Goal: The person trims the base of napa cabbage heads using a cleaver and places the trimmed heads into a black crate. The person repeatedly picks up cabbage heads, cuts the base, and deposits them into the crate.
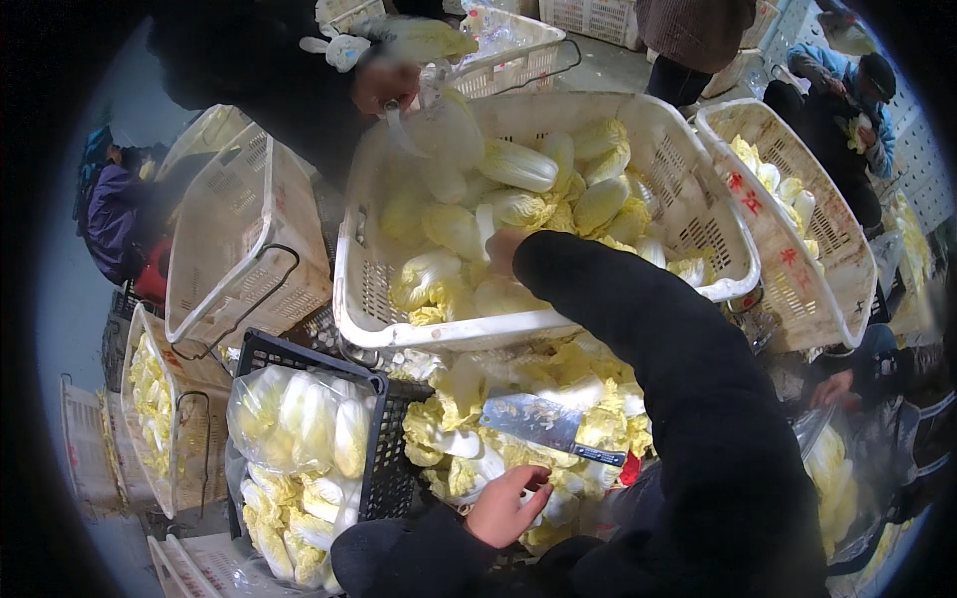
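Note:
My left hand point(511, 504) hangs over loose cabbage leaves point(478, 456), its fingers curled apart with nothing between them. Just beyond it, a cleaver point(534, 420) with a dark handle lies flat on the leaf pile. My right arm stretches into a large white plastic crate point(478, 329) of napa cabbages point(519, 164). Inside, my right hand point(505, 248) is blurred and partly hidden by the sleeve. It is close to a pale cabbage point(452, 228); whether the fingers grip anything cannot be made out.
A black plastic crate point(299, 347) at left holds bagged cabbages point(299, 418). White crates point(224, 224) stand on both sides. Another person's hand point(385, 82) is at the big crate's far left corner. More people point(860, 112) work around; a bag of cabbages point(834, 478) is at right.

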A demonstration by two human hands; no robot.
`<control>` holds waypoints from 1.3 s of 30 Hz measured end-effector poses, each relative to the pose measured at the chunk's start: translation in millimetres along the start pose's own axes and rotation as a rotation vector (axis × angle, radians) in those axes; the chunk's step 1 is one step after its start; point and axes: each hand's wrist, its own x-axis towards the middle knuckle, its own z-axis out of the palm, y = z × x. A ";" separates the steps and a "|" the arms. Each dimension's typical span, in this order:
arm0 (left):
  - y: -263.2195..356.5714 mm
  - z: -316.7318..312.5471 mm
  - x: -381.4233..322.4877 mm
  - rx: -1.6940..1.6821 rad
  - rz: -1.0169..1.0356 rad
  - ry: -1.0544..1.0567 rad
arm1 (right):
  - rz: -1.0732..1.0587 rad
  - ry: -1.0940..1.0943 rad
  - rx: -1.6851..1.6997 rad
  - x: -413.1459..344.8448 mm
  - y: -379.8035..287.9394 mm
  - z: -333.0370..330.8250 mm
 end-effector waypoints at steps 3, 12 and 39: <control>4.2 -6.4 -7.7 0.020 0.048 -0.038 | -0.012 -0.058 -0.045 -9.2 6.6 -24.5; 3.5 -6.1 -26.9 0.177 0.135 -0.102 | 0.005 -0.290 1.157 -194.2 -33.5 -174.2; 19.9 -34.0 -28.1 0.299 0.443 0.551 | 0.388 -0.261 1.808 -171.6 -98.3 -153.3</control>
